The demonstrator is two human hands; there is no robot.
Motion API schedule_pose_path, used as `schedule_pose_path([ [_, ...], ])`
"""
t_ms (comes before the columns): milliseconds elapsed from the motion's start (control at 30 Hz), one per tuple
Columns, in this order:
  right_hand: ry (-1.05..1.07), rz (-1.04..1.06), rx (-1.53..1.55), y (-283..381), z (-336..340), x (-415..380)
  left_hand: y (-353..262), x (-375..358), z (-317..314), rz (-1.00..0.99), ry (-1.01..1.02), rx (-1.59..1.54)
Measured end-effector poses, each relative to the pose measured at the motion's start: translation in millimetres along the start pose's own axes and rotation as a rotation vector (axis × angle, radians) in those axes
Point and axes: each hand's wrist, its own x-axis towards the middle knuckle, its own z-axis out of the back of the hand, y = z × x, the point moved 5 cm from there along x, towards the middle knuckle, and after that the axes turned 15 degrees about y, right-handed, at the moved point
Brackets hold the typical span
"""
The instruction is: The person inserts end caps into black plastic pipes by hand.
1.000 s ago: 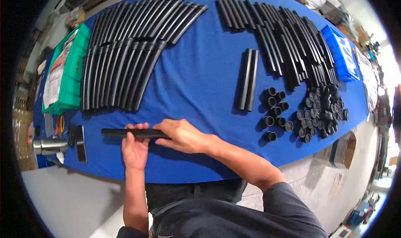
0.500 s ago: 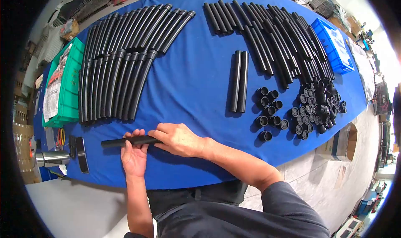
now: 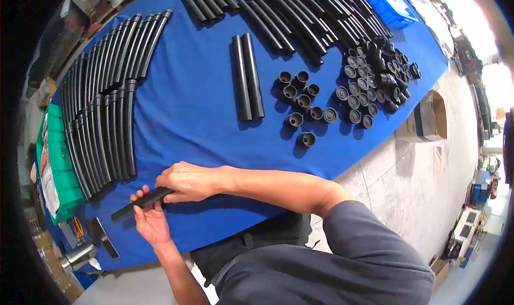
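Observation:
Both hands hold one black tube [image 3: 124, 213] at a slant over the near left part of the blue cloth. My left hand [image 3: 153, 222] is palm up, with its thumb on the near side and fingertips showing beyond the tube. My right hand [image 3: 188, 183] is closed over the right end from above and hides it; whether a cap sits there I cannot tell. Just beyond the hands lie rows of capped black tubes [image 3: 101, 144]. Two loose tubes [image 3: 246, 80] lie side by side farther off, and several black caps [image 3: 303, 101] stand scattered to their right.
A larger heap of caps [image 3: 369, 85] is at the right, below a pile of tubes [image 3: 300, 16] and a blue crate [image 3: 393, 13]. At the left edge stand a green crate [image 3: 67, 171], a phone [image 3: 110, 246] and a metal cylinder [image 3: 80, 256]. A cardboard box [image 3: 423, 117] sits on the floor.
The camera view has turned, so the table and its things appear rotated and shifted leftward. Both hands still hold the tube, which now slants more, its left end lower in the view.

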Motion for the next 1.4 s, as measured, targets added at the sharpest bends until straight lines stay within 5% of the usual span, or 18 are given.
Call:
schedule_pose_path([
  [200, -0.132, 0.057, -0.110, 6, 7, -8, 0, 1, 3, 0.020, 0.100, -0.023],
  [300, 0.200, -0.269, 0.449, 2, 16, -6, -2, -1, 4, 0.021, 0.094, -0.053],
  [333, -0.040, -0.014, 0.177, 0, 12, 2, 0, 2, -1, 0.019, 0.077, -0.050],
  [433, -0.162, 0.084, -0.166, 4, 1, -3, 0, 3, -1, 0.013, 0.064, -0.055],
  [867, -0.051, 0.007, -0.136, 9, 2, -5, -1, -1, 2, 0.006, 0.079, -0.008],
  [967, -0.181, 0.095, -0.264, 6, -1, -5, 1, 1, -2, 0.010, -0.003, 0.042],
  [1067, -0.162, 0.110, -0.211, 10, 2, -6, -1, -1, 5, 0.000, 0.065, 0.027],
  [1200, 0.182, -0.261, 0.357, -3, 5, 0, -1, 1, 3, 0.024, 0.111, -0.035],
  [1300, -0.217, 0.084, -0.156, 10, 6, -5, 2, 5, -3, 0.019, 0.029, -0.014],
  [1400, -0.112, 0.050, -0.162, 3, -1, -4, 0, 3, 3, 0.007, 0.058, -0.031],
])
